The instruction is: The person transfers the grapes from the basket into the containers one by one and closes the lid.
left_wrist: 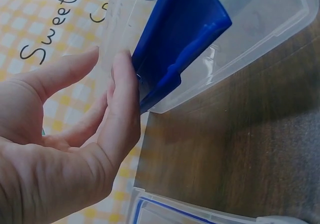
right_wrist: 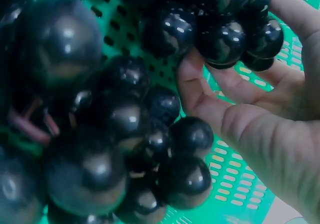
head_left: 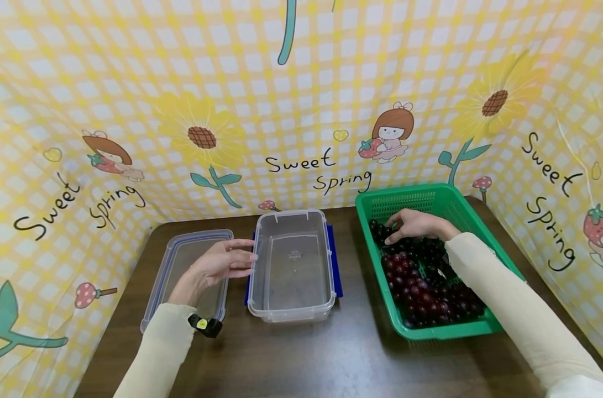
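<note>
Fingers partly behind black grapes

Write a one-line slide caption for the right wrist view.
A bare right hand holds glossy, round black grapes above a perforated green plastic basket, with more dark grapes alongside.

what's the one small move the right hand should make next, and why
Probably lift the black grapes a little, gently: the right hand has its thumb and fingers around them in the green basket, and the left hand is at the side of the clear container, which stands open with nothing inside.
</note>
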`<state>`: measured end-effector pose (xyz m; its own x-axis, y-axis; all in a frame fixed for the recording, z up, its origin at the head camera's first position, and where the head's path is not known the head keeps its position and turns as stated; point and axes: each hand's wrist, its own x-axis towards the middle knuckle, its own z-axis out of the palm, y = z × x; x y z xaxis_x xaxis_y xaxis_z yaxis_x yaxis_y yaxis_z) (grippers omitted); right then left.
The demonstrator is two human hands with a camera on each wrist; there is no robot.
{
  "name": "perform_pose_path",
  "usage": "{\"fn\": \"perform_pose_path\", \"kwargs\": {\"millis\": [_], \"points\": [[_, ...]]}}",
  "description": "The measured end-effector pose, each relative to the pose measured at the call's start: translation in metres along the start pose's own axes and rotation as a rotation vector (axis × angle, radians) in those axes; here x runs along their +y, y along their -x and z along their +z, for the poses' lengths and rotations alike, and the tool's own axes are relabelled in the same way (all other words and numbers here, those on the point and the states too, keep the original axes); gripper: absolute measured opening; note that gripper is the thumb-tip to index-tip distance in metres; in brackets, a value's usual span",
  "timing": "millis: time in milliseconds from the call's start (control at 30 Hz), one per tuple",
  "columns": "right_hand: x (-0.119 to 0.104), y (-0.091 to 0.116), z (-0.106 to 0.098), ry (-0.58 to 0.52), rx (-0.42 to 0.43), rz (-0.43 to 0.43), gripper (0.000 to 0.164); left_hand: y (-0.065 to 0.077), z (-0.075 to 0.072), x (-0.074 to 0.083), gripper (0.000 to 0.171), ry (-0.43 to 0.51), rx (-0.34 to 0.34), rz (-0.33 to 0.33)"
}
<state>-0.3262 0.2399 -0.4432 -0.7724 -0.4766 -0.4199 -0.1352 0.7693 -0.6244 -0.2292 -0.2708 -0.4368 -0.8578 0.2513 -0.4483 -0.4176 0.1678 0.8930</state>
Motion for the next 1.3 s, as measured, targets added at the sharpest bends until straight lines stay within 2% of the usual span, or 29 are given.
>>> {"fn": "perform_pose_path", "kwargs": {"millis": [100, 300, 500, 567, 633, 700, 800, 933, 1300], "points": [[0.000, -0.003, 0.001, 0.014, 0.002, 0.009, 0.075, -0.001, 0.000, -0.001, 0.069, 0.003, 0.000, -0.003], [-0.004, -0.006, -0.001, 0.002, -0.019, 0.039, 0.065, -0.002, 0.000, -0.002, 0.069, 0.007, -0.002, -0.006], [-0.006, -0.001, -0.005, -0.012, -0.048, 0.073, 0.064, -0.003, 0.001, -0.003, 0.068, 0.014, -0.007, -0.003], [-0.005, 0.002, -0.007, -0.017, -0.032, 0.076, 0.053, -0.003, 0.001, -0.003, 0.068, 0.017, -0.008, 0.000], [-0.004, 0.003, -0.008, -0.015, -0.020, 0.069, 0.033, -0.003, 0.000, -0.004, 0.067, 0.018, -0.006, 0.001], [-0.003, 0.005, -0.009, -0.014, -0.012, 0.061, 0.023, -0.003, -0.001, -0.004, 0.067, 0.017, -0.008, 0.002], [0.000, 0.009, -0.011, -0.025, 0.006, 0.052, 0.033, -0.003, -0.001, -0.005, 0.067, 0.017, -0.007, -0.003], [0.003, 0.014, -0.014, -0.073, 0.050, 0.033, 0.063, -0.003, -0.001, -0.006, 0.067, 0.018, -0.010, -0.001], [0.001, 0.028, -0.028, -0.185, 0.131, 0.023, 0.076, -0.004, -0.001, -0.007, 0.066, 0.032, 0.001, -0.001]]}}
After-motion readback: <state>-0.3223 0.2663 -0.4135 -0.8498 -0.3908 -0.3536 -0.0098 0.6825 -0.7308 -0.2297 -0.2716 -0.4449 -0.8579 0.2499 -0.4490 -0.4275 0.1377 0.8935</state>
